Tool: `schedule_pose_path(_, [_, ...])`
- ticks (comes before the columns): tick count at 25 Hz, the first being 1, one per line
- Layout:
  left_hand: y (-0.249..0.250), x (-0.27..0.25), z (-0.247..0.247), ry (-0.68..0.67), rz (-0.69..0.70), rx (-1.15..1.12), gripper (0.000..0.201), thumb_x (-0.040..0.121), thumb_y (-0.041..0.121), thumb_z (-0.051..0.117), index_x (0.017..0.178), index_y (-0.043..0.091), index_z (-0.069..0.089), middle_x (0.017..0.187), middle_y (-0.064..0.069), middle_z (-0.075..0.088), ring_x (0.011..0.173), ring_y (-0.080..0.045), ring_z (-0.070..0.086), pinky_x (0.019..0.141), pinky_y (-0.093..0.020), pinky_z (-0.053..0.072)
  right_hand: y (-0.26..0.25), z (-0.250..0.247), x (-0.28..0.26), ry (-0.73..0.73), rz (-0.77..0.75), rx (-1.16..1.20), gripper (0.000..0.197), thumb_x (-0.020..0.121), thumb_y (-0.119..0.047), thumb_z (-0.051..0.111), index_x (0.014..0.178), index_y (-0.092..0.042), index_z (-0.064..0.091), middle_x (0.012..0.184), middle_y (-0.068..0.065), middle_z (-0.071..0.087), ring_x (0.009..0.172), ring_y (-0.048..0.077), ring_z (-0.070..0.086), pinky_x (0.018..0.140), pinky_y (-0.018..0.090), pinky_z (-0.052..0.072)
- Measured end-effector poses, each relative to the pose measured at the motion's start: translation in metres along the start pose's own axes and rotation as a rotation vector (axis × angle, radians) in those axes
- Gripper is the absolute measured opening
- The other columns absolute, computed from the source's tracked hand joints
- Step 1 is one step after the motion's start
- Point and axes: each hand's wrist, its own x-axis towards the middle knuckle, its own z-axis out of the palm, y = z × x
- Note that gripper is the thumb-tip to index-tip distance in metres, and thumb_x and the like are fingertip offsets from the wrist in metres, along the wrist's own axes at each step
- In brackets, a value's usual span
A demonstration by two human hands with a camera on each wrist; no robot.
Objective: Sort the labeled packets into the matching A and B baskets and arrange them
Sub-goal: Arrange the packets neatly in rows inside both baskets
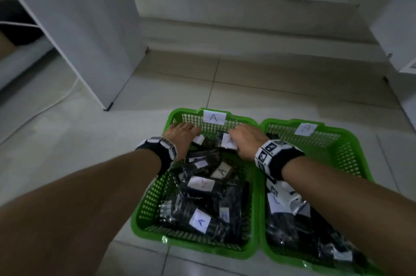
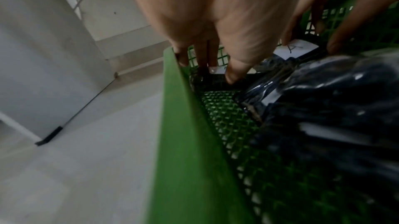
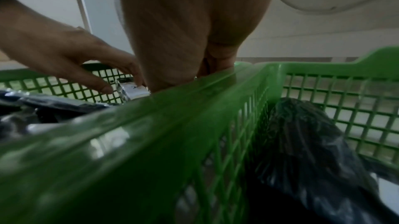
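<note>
Two green mesh baskets stand side by side on the floor: basket A (image 1: 180, 113) on the left and basket B (image 1: 337, 133) on the right, each with a white letter tag on its far wall. Both hold several black packets with white labels. Both hands reach into the far end of basket A. My left hand (image 1: 191, 133) pinches the top of a packet (image 2: 215, 70) by the far wall, thumb in front and fingers behind. My right hand (image 1: 236, 138) holds an A-labelled packet (image 1: 228, 142) between thumb and fingers. Its fingertips are hidden in the right wrist view.
A white cabinet (image 1: 90, 39) stands at the back left, with a white cable (image 1: 45, 107) on the tiled floor (image 1: 270, 86) beside it. White furniture (image 1: 405, 62) lies at the right edge. Packets (image 3: 302, 133) pile up in basket B below my right forearm.
</note>
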Motion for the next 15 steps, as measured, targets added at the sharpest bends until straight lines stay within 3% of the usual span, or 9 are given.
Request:
schedule_pose_path(4, [-0.013,-0.001,0.004,-0.005,0.011,-0.170,0.066,0.080,0.004,0.061,0.141,0.023,0.046,0.145,-0.002,0.048,0.132,-0.029,0.048,0.109,-0.040,0.041,0.005,0.007,0.003,0.038,-0.001,0.018,0.017,0.081,-0.008,0.071,0.094,-0.013,0.062,0.105,0.010,0.065,0.099,0.031,0.063,0.073,0.032,0.045])
schedule_pose_path(6, [-0.021,0.004,0.011,0.062,0.011,-0.217,0.056,0.086,0.007,0.060,0.139,0.020,0.049,0.143,-0.004,0.053,0.129,-0.028,0.052,0.107,-0.036,0.042,0.008,0.012,0.007,0.041,0.001,0.032,0.020,0.079,-0.008,0.074,0.088,-0.015,0.057,0.100,0.007,0.063,0.094,0.028,0.062,0.069,0.031,0.043])
schedule_pose_path(9, [-0.012,0.010,0.007,0.116,-0.010,-0.080,0.048,0.089,0.023,0.064,0.135,0.022,0.051,0.137,-0.003,0.055,0.127,-0.027,0.051,0.104,-0.038,0.042,0.009,0.010,0.004,0.078,-0.017,0.051,0.024,0.076,-0.012,0.078,0.089,-0.017,0.058,0.098,0.005,0.063,0.093,0.027,0.062,0.068,0.031,0.043])
schedule_pose_path(13, [-0.008,0.019,-0.007,0.115,-0.002,0.075,0.044,0.092,0.024,0.061,0.134,0.020,0.051,0.140,-0.005,0.049,0.130,-0.027,0.045,0.106,-0.039,0.038,0.011,0.016,0.005,0.097,-0.039,0.053,0.028,0.077,-0.012,0.078,0.100,-0.017,0.063,0.102,0.004,0.063,0.098,0.025,0.061,0.078,0.034,0.050])
schedule_pose_path(15, [-0.007,0.018,-0.008,0.126,0.010,0.075,0.039,0.091,0.023,0.061,0.130,0.020,0.053,0.135,-0.004,0.051,0.128,-0.026,0.046,0.106,-0.040,0.039,0.013,0.020,0.007,0.102,-0.029,0.075,0.030,0.074,-0.013,0.080,0.097,-0.019,0.062,0.098,0.001,0.062,0.094,0.023,0.060,0.076,0.032,0.050])
